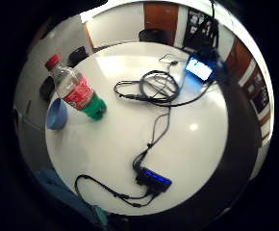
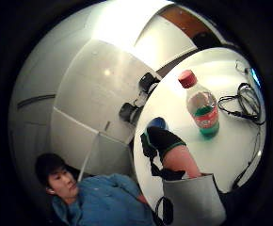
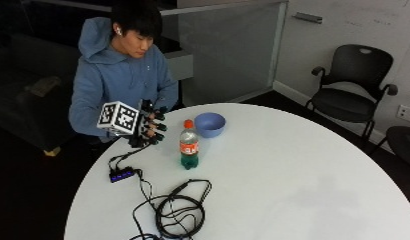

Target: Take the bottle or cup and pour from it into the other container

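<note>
A clear plastic bottle (image 3: 188, 145) with a red cap, red label and green liquid at its base stands upright on the round white table (image 3: 278, 175). Just behind it sits a blue bowl (image 3: 209, 124). My gloved right hand (image 3: 149, 126) hovers above the table's edge, to the side of the bottle and apart from it, fingers spread and holding nothing. The little finger side palm view shows the bottle (image 1: 77, 91) beside the bowl (image 1: 57, 114). In the thumb side palm view the bottle (image 2: 201, 108) stands beyond my thumb (image 2: 167, 148), with the bowl (image 2: 157, 123) partly hidden behind it.
A small black box with blue lights (image 3: 122, 174) lies near the table edge under my hand, its cables running to a coiled bundle (image 3: 178, 210) at the front. Black office chairs (image 3: 351, 95) stand beyond the table.
</note>
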A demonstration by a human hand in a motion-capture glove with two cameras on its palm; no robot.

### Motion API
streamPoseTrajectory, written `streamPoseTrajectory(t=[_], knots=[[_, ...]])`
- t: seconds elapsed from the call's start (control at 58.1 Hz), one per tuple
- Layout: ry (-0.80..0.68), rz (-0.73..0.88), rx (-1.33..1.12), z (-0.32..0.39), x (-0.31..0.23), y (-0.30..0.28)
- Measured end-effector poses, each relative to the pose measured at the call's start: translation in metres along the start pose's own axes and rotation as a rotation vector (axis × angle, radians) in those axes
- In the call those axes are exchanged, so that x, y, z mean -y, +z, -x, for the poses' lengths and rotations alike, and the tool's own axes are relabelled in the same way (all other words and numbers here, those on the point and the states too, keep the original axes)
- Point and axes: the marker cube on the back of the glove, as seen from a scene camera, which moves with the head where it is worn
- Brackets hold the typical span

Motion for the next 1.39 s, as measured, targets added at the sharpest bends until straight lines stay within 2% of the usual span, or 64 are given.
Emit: streamPoseTrajectory(t=[0.189,0.636,0.808,1.032,1.204,1.393], knots=[[0.089,0.112,0.18,-0.034,0.024,0.021],[0.073,0.23,0.522,-0.032,0.054,0.115],[0.078,0.144,0.612,-0.016,0.056,0.143],[0.067,0.032,0.52,0.005,0.057,0.154],[0.008,0.093,0.348,0.034,0.054,0.16],[-0.103,0.204,0.005,0.088,0.057,0.158]])
